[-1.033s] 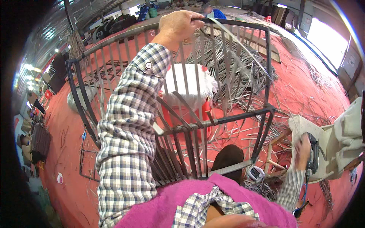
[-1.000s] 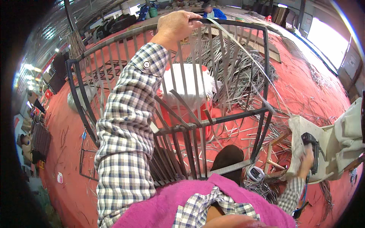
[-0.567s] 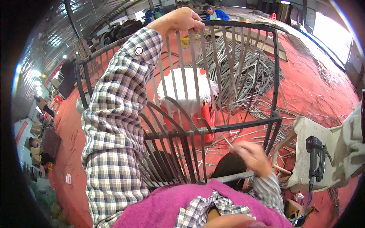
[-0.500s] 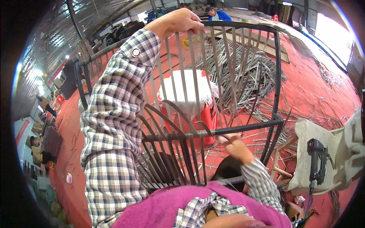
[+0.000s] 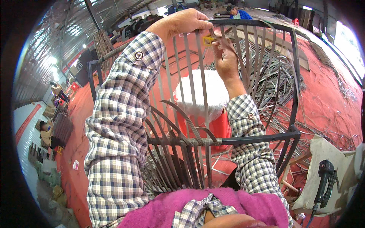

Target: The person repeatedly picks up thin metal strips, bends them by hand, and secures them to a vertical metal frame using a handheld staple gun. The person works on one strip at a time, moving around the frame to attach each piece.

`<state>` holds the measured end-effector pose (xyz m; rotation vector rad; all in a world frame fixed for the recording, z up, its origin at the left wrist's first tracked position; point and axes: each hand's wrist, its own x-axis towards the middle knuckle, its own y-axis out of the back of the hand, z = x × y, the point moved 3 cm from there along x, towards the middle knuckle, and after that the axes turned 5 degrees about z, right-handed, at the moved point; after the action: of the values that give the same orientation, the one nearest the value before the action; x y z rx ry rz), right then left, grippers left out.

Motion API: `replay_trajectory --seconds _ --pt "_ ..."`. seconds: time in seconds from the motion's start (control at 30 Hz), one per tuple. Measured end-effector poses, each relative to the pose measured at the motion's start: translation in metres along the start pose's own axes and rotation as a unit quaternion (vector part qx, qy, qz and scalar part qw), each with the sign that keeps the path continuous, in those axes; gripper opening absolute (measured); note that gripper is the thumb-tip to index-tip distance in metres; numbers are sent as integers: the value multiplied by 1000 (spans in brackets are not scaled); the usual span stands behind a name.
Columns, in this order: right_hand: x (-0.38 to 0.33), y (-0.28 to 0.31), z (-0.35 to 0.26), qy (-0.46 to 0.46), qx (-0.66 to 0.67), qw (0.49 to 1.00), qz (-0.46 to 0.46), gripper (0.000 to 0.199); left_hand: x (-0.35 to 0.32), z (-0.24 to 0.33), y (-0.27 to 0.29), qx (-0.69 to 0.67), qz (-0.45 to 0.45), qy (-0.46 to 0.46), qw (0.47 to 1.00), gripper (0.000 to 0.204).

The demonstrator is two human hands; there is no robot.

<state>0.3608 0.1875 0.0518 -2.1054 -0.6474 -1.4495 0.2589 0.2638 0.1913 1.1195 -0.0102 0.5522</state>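
A black metal frame [image 5: 260, 23] stands in front of me, strung with flat grey-brown strips [image 5: 189, 64] between its top and lower bars. My left hand [image 5: 186, 23] is closed over the top bar, fingers curled at its edge. Just below that bar, my right hand [image 5: 227, 64] is raised with its fingers bent around a flat strip [image 5: 236, 49]; the exact grip is partly hidden. Along the lower bar [image 5: 262, 138], strips are wrapped in a tight band, and several loose curved ends [image 5: 182, 114] stick up at its left.
Behind the frame stands a red stool [image 5: 224, 127] with a white plastic-wrapped top [image 5: 194, 89]. A heap of loose strips [image 5: 277, 76] lies on the red floor. At right, a black air tool [image 5: 325, 182] rests on a cloth-covered seat [image 5: 344, 167]. Another person [image 5: 240, 14] is at the back.
My right hand has risen from the lower bar to a strip just under the top bar. My left hand stays on the top bar. The whole view has shifted slightly.
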Motion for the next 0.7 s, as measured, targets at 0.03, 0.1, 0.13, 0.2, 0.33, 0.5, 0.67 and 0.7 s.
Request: replay_trajectory --seconds 0.03,0.1,0.13,0.2,0.33,0.5,0.67,0.7 --pt "-6 0 5 -45 69 997 4 19 3 -6 0 35 16 17 999 21" --pt "-32 9 8 -188 84 977 -58 17 7 -15 -4 100 48 -2 994 22" --pt "-53 20 2 -243 72 964 -77 20 7 -17 -9 106 95 -45 989 24" --pt "-110 54 -33 -320 25 940 -118 29 1 -20 -18 163 147 -128 967 24" --pt "-234 156 -149 -545 87 825 -124 25 -21 -38 -45 159 183 -82 967 30" --pt "-284 204 -235 -626 15 761 -170 25 -50 -97 -77 187 202 24 961 34" --pt "-276 181 -214 -627 -30 754 -194 26 -47 -180 -158 123 157 107 974 43" --pt "-278 179 -211 -631 -27 749 -200 26 -50 -191 -169 138 145 98 975 44"
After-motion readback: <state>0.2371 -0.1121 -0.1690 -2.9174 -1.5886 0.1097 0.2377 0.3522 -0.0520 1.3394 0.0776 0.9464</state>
